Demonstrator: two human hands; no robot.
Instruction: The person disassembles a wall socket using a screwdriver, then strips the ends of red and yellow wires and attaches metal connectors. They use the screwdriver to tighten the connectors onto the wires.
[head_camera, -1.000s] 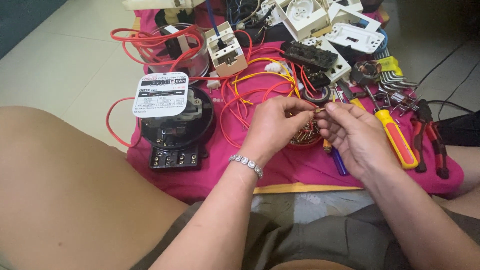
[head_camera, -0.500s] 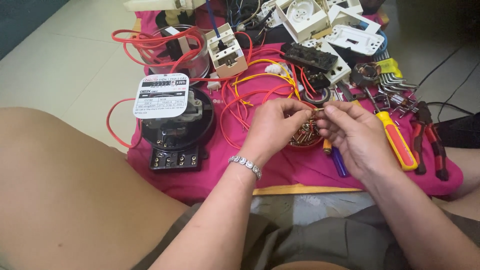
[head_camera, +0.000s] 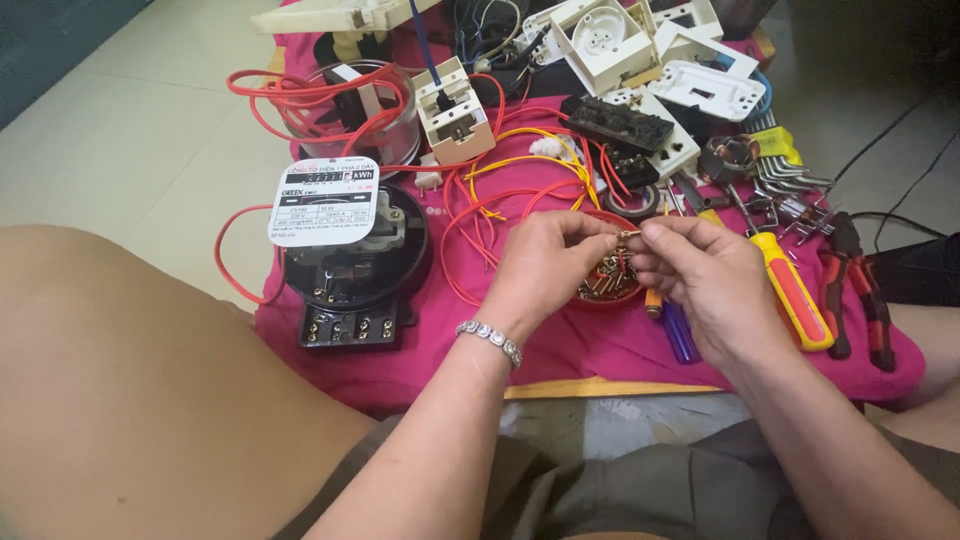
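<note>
While both hands pinch one small brass screw (head_camera: 628, 236) at frame centre, left hand (head_camera: 545, 268) and right hand (head_camera: 705, 275), we see many screws left in the red dish (head_camera: 608, 285).

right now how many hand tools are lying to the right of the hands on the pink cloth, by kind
Yellow-and-red handled screwdriver: 1
Blue-handled screwdriver, partly under the right hand: 1
Red-handled pliers: 1
Bunch of hex keys: 1
Total: 4
The left hand and right hand pinch a small metal part together above the red dish of screws.
</note>
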